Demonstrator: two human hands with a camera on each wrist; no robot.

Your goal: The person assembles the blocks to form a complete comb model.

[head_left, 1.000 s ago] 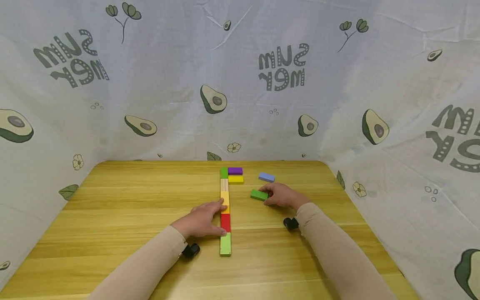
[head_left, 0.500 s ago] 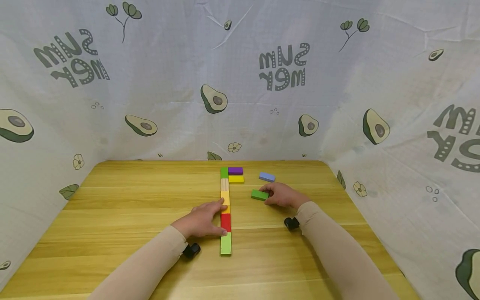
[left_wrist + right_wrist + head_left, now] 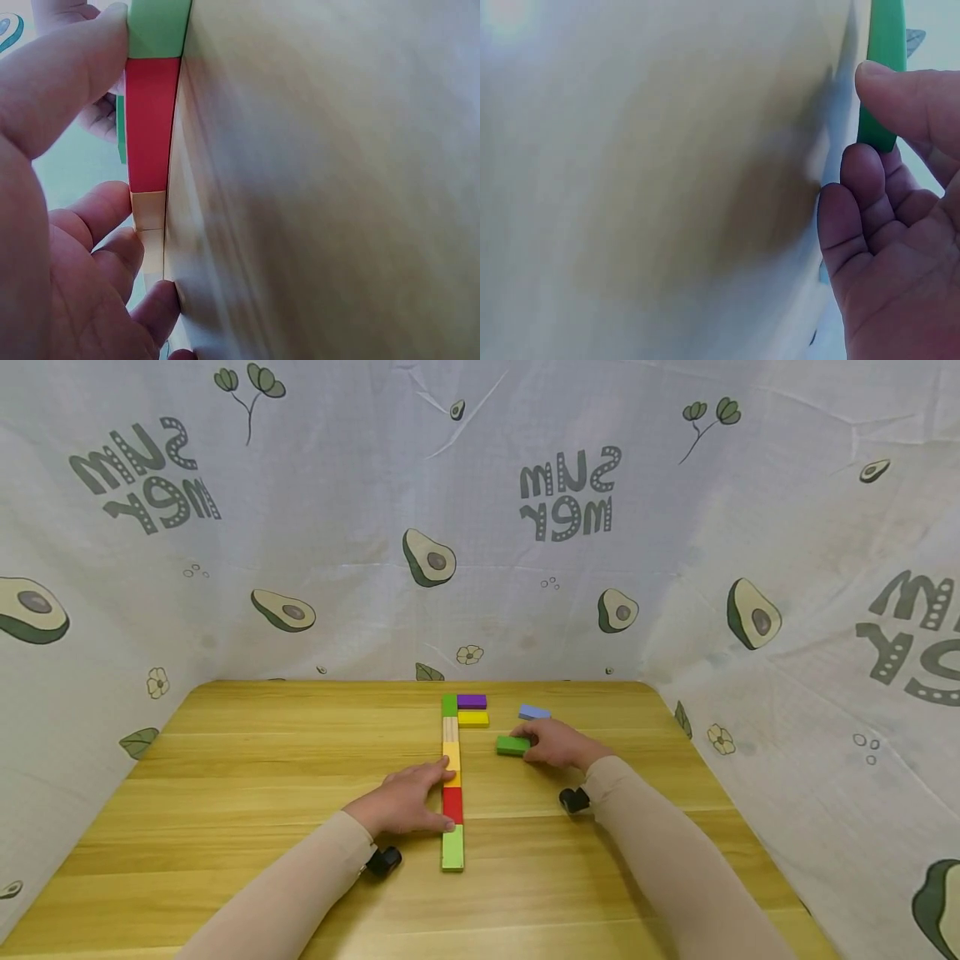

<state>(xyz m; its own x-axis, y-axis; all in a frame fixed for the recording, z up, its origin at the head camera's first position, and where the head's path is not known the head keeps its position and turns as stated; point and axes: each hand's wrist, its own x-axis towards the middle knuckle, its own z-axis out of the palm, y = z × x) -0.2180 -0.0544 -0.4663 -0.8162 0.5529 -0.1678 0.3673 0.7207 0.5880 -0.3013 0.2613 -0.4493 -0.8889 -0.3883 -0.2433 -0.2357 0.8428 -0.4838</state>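
A straight row of flat blocks runs down the table. From near to far it has a light green block (image 3: 453, 852), a red block (image 3: 452, 807), orange ones partly under fingers, a striped pale wood block (image 3: 450, 729) and a dark green block (image 3: 449, 704). My left hand (image 3: 401, 797) rests on the row with fingers spread, its thumb by the red and light green blocks. To the right, my right hand (image 3: 557, 744) pinches the right end of a loose green block (image 3: 510, 746); in the right wrist view the thumb lies on this green block (image 3: 885, 45).
Purple (image 3: 472, 702) and yellow (image 3: 473, 720) blocks lie crosswise against the row's far right side. A blue block (image 3: 532, 712) sits just beyond my right hand. Behind the wooden table (image 3: 300, 718) hangs a printed cloth (image 3: 337, 510).
My right hand has moved slightly left and away from me with the green block, which now lies straighter across. The left hand has stayed in place.
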